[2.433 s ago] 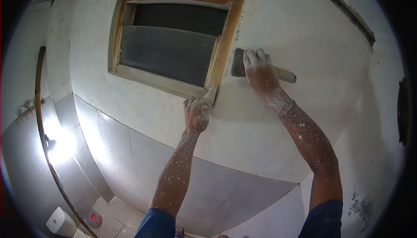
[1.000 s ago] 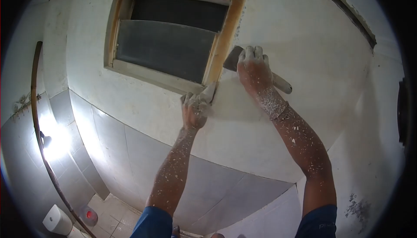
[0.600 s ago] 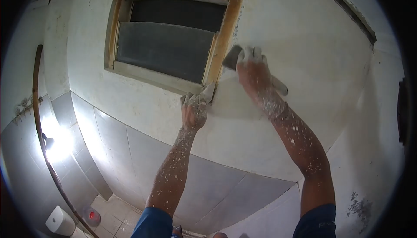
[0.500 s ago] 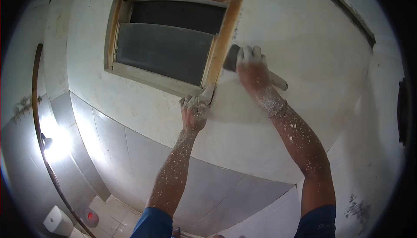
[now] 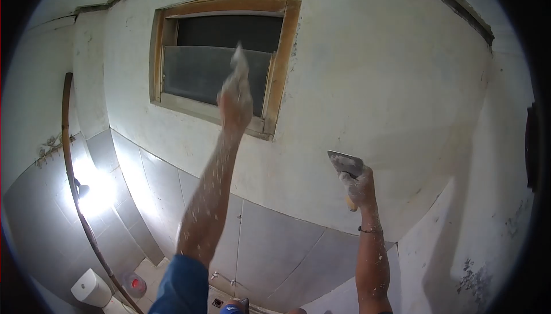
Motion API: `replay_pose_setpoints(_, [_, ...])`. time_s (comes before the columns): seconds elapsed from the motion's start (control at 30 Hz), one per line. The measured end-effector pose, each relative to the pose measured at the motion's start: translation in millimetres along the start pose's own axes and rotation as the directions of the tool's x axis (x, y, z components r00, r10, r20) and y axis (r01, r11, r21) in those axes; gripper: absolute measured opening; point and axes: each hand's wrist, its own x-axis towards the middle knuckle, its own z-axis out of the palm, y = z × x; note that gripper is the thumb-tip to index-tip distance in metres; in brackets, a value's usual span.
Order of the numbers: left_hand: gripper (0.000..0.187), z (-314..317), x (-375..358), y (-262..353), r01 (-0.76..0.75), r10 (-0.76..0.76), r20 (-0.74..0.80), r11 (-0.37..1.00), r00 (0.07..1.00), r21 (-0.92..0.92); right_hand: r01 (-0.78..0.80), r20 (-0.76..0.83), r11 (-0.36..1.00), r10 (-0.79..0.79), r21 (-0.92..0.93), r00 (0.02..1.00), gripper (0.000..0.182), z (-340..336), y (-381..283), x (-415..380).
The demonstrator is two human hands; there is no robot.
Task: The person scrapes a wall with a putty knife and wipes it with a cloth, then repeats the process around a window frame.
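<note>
My left hand [image 5: 235, 104] is raised in front of the window, closed round a narrow, pointed, plaster-whitened putty knife [image 5: 240, 60] that points up. Motion blurs the hand and the blade, and its handle is hidden in my fingers. Lower down at the right, my right hand [image 5: 360, 186] grips a wide putty knife [image 5: 347, 163]. That grey blade bears whitish plaster and points up and left, while a yellowish handle end [image 5: 351, 203] shows below the fingers. White specks cover both forearms. Behind my left hand, the window [image 5: 212, 73] has a worn wooden frame [image 5: 287, 50].
Pale plastered wall [image 5: 367, 84] surrounds the window, with grey tiles [image 5: 270, 245] below it. A long curved pole [image 5: 70, 159] leans at the left beside a bright lamp [image 5: 85, 190]. A white cistern [image 5: 92, 288] and a reddish round container [image 5: 135, 284] stand at lower left.
My left hand has left the frame's lower right corner and risen up and left across the glass. My right hand has dropped from beside the frame, its blade now away from it.
</note>
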Motion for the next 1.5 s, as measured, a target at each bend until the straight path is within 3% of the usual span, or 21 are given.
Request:
replay_pose_setpoints(0.03, [0.025, 11, 22, 10, -0.200, 0.198, -0.086, 0.980, 0.976, -0.006, -0.153, 0.027, 0.980, 0.150, 0.126, 0.988, 0.026, -4, 5, -1])
replay_pose_setpoints(0.1, [0.033, 31, 55, 25, -0.367, 0.367, 0.004, 0.930, 0.930, 0.004, -0.157, -0.013, 0.974, 0.161, 0.166, 0.987, 0.023, -10, 1, -1])
replay_pose_setpoints(0.13, [0.033, 42, 58, 27, -0.376, 0.376, 0.001, 0.927, 0.927, 0.010, -0.165, -0.059, 0.966, 0.179, 0.198, 0.982, 0.021, -13, 0, 1])
replay_pose_setpoints(0.2, [0.045, 71, 56, 18, -0.540, 0.446, 0.369, 0.816, 0.815, 0.207, -0.221, -0.031, 0.954, 0.232, 0.201, 0.972, 0.019, -18, 6, 0])
replay_pose_setpoints(0.3, [0.053, 89, -10, 10, -0.552, 0.518, 0.216, 0.821, 0.828, 0.146, -0.172, -0.036, 0.960, 0.184, 0.221, 0.982, 0.017, -17, 16, -9])
replay_pose_setpoints(0.37, [0.061, 79, -59, -1, -0.460, 0.420, 0.249, 0.878, 0.873, 0.132, -0.155, -0.026, 0.963, 0.165, 0.221, 0.986, 0.018, -15, 23, -14])
replay_pose_setpoints(0.5, [0.059, 40, -136, -18, -0.344, 0.287, 0.326, 0.930, 0.901, 0.130, -0.157, -0.009, 0.950, 0.165, 0.271, 0.986, 0.019, -12, 29, -18])
replay_pose_setpoints(0.57, [0.053, 14, -148, -27, -0.490, 0.287, 0.559, 0.834, 0.778, 0.253, -0.132, 0.027, 0.969, 0.129, 0.209, 0.991, 0.019, -15, 28, -14])
replay_pose_setpoints(0.63, [0.050, 18, -120, -39, -0.394, 0.326, 0.326, 0.904, 0.887, 0.168, -0.049, 0.030, 0.992, 0.046, 0.114, 0.999, 0.018, -13, 26, -13])
replay_pose_setpoints(0.73, [0.048, 27, -45, 6, -0.386, 0.341, 0.213, 0.892, 0.916, 0.234, -0.028, 0.015, 1.000, 0.027, 0.011, 1.000, 0.021, -11, 32, -16])
replay_pose_setpoints(0.8, [0.048, 42, -20, 11, -0.445, 0.390, 0.267, 0.876, 0.881, 0.188, 0.034, 0.007, 0.997, -0.033, -0.064, 0.999, 0.023, -9, 42, -17])
replay_pose_setpoints(0.87, [0.046, 56, -54, -15, -0.440, 0.375, 0.321, 0.883, 0.870, 0.161, 0.089, -0.004, 0.987, -0.091, -0.131, 0.996, 0.025, -4, 43, -19])
replay_pose_setpoints(0.93, [0.045, 37, -126, -41, -0.209, 0.153, 0.380, 0.972, 0.912, 0.110, 0.124, -0.074, 0.978, -0.139, -0.170, 0.988, 0.028, 0, 38, -22])
replay_pose_setpoints(1.0, [0.035, -3, -157, -44, -0.455, 0.282, 0.520, 0.858, 0.806, 0.240, 0.154, -0.045, 0.974, -0.163, -0.165, 0.986, 0.025, -1, 49, -22])
replay_pose_setpoints(1.07, [0.031, -44, -192, -57, -0.355, 0.168, 0.615, 0.914, 0.771, 0.196, 0.169, -0.002, 0.973, -0.172, -0.158, 0.985, 0.022, -2, 50, -26])
replay_pose_setpoints(1.13, [0.031, -81, -222, -97, -0.157, 0.012, 0.432, 0.940, 0.902, 0.302, 0.148, -0.020, 0.977, -0.153, -0.154, 0.988, 0.022, -2, 41, -23])
replay_pose_setpoints(1.2, [0.028, -101, -203, -94, 0.128, -0.173, 0.083, 0.913, 0.981, 0.387, 0.112, -0.047, 0.985, -0.118, -0.128, 0.992, 0.023, 1, 42, -23])
replay_pose_setpoints(1.33, [0.025, -97, -111, -76, 0.023, -0.060, 0.056, 0.855, 0.997, 0.518, 0.132, -0.085, 0.981, -0.144, -0.140, 0.986, 0.024, 4, 40, -22])
replay_pose_setpoints(1.4, [0.025, -86, -74, -95, 0.086, -0.089, -0.025, 0.793, 0.996, 0.603, 0.097, -0.085, 0.986, -0.109, -0.132, 0.990, 0.024, 5, 41, -24])
replay_pose_setpoints(1.47, [0.026, -67, -51, -100, 0.164, -0.333, 0.119, 0.707, 0.935, 0.688, 0.069, -0.097, 0.989, -0.083, -0.132, 0.992, 0.024, 6, 41, -22])
replay_pose_setpoints(1.5, [0.025, -55, -56, -121, 0.044, -0.238, 0.187, 0.721, 0.953, 0.692, 0.122, -0.087, 0.981, -0.137, -0.153, 0.987, 0.024, 5, 42, -22])
